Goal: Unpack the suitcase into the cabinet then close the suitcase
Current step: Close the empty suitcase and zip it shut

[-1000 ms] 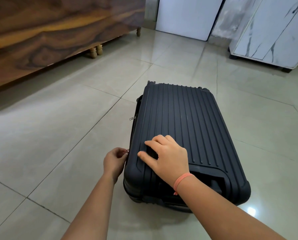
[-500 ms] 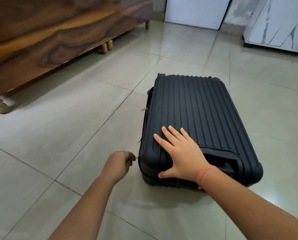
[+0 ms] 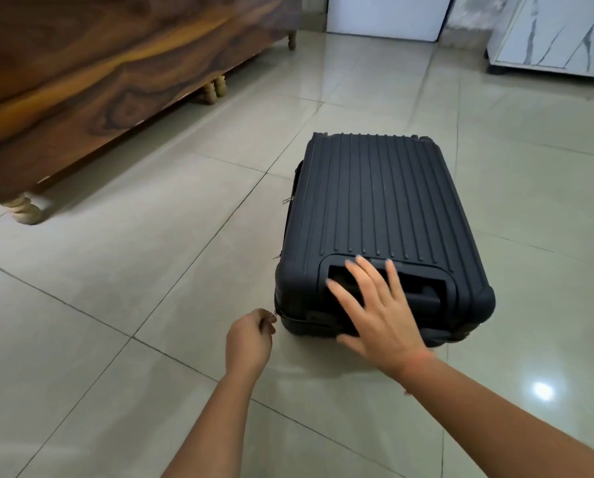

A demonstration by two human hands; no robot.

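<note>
Shifted rightward, the right hand [image 3: 375, 312] spreads open over the recessed handle [image 3: 426, 297], likely the best hold on the stiff suitcase [image 3: 375, 194]; the left hand [image 3: 250, 339] pinches the zipper pull [image 3: 274, 316].

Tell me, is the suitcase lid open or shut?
Shut: the suitcase lies flat, lid down; the left hand pinches a zipper pull at its near corner.
</note>
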